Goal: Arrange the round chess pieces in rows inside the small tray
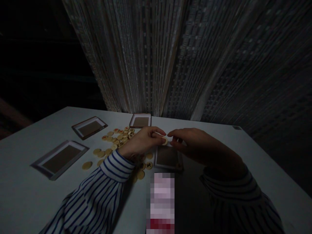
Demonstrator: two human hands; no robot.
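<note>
My left hand (143, 139) pinches a round wooden xiangqi piece (165, 141) between thumb and fingers, above the far edge of a shallow box (180, 162). Facing it, my right hand (187, 139) is curved with thumb and fingers apart, and nothing shows between them. The two hands' fingertips almost meet. Beside and partly behind my left wrist spreads a loose heap of xiangqi pieces (119, 138), some showing red or black characters and others plain. A piece with a black character (149, 165) lies just left of the box.
Three more shallow boxes with brown bottoms lie around the heap: one at the near left (84, 150), one at the far left (103, 126), one at the back (149, 121). The white table (263, 162) meets a string curtain (156, 58) at its far edge. The light is dim.
</note>
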